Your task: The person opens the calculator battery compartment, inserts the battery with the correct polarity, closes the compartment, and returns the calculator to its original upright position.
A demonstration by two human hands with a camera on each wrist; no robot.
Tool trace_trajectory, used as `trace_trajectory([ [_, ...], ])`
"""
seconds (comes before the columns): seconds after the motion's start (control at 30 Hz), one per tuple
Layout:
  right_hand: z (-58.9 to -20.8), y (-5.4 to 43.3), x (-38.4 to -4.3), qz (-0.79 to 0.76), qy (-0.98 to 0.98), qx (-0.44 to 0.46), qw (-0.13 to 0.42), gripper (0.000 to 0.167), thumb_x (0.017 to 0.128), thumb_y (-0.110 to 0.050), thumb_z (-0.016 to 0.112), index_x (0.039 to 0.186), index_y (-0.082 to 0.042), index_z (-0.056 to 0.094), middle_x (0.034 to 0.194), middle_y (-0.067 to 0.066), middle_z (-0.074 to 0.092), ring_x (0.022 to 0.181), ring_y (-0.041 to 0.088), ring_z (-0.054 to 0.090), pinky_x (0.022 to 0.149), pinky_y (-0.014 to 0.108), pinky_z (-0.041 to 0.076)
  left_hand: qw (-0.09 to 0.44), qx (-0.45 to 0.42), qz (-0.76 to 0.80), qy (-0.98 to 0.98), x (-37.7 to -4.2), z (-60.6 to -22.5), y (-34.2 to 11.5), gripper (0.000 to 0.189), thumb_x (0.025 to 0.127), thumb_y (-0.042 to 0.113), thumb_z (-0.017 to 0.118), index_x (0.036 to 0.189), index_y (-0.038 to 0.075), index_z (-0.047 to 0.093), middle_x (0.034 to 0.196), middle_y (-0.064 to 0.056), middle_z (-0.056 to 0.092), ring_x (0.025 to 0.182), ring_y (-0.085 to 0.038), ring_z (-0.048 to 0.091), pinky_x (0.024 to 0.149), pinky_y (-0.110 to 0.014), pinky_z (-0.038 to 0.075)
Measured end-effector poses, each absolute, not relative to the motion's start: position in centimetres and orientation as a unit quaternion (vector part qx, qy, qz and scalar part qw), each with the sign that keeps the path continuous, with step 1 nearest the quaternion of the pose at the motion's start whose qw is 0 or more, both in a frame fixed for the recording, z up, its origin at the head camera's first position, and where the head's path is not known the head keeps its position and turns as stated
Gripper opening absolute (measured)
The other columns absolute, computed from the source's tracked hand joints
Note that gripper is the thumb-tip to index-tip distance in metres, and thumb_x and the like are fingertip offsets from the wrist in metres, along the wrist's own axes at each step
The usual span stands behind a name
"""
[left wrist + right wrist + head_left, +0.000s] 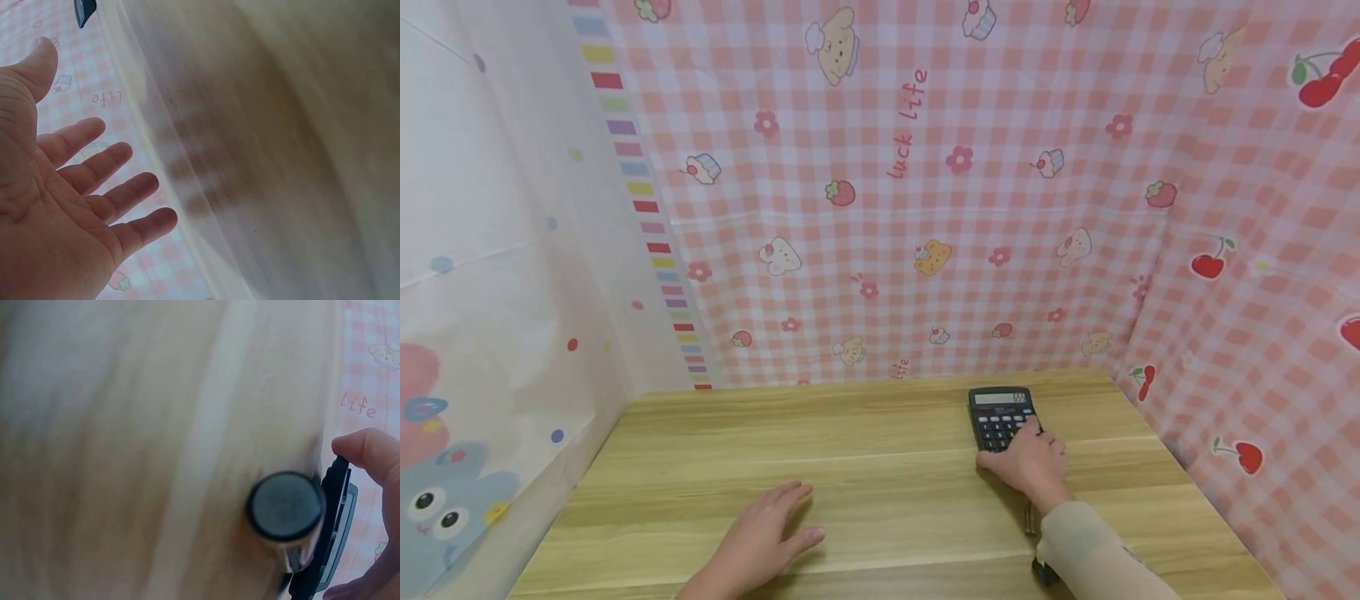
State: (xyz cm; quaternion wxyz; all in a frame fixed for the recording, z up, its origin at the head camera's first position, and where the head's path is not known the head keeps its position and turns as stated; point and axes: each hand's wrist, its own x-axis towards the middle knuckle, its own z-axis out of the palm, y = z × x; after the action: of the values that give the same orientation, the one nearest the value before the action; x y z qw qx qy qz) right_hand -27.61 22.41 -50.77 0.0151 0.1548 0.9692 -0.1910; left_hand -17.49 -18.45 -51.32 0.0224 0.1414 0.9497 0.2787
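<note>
A black calculator (997, 421) with a lit grey display lies toward the back right of the wooden table. My right hand (1030, 458) grips it across its lower half, thumb at the left edge and fingers over the keys and right side. In the right wrist view, the calculator (331, 531) appears edge-on between thumb (365, 450) and fingers. To the left, my left hand (767, 529) hovers over the table with fingers spread and holds nothing. The left wrist view shows its bare palm (56, 212).
Near my right wrist is a shiny cylinder with a dark round end (286, 505), largely hidden by the arm in the head view. A black and yellow item (1043, 571) pokes out beside the sleeve. Patterned cloths (880, 208) border the table (850, 442) at back and sides.
</note>
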Motion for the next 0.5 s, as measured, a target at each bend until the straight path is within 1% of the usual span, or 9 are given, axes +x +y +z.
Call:
trace_trajectory([
  [0.2,-50.71,22.73,-27.65,-0.208,0.965,0.162,0.001,0.13,0.074,-0.06,0.079,0.155,0.021,0.018,0.138,0.049,0.045,0.126,0.06,0.047,0.111,0.068,0.044,0.022,0.145,0.281,0.949,-17.34,-51.17,-18.62,0.071,0.098,0.051,0.074,0.152,0.007,0.058,0.159,-0.021,0.055,0.148,-0.049,0.048,0.119,-0.074,0.036],
  [0.33,-50.56,22.95,-27.66,-0.226,0.96,0.163,-0.007,0.132,0.073,-0.059,0.08,0.156,0.02,0.014,0.139,0.047,0.045,0.126,0.059,0.047,0.111,0.069,0.043,0.019,0.145,0.281,0.948,-17.25,-51.11,-18.76,0.071,0.098,0.05,0.074,0.152,0.007,0.058,0.159,-0.021,0.055,0.147,-0.049,0.049,0.118,-0.074,0.036],
  [0.5,-49.98,23.07,-27.69,-0.247,0.956,0.158,-0.019,0.132,0.073,-0.058,0.081,0.157,0.018,0.014,0.139,0.044,0.046,0.126,0.058,0.046,0.113,0.068,0.042,0.019,0.144,0.281,0.949,-17.26,-51.13,-18.85,0.072,0.098,0.052,0.074,0.152,0.007,0.058,0.159,-0.021,0.055,0.147,-0.049,0.049,0.117,-0.074,0.038],
])
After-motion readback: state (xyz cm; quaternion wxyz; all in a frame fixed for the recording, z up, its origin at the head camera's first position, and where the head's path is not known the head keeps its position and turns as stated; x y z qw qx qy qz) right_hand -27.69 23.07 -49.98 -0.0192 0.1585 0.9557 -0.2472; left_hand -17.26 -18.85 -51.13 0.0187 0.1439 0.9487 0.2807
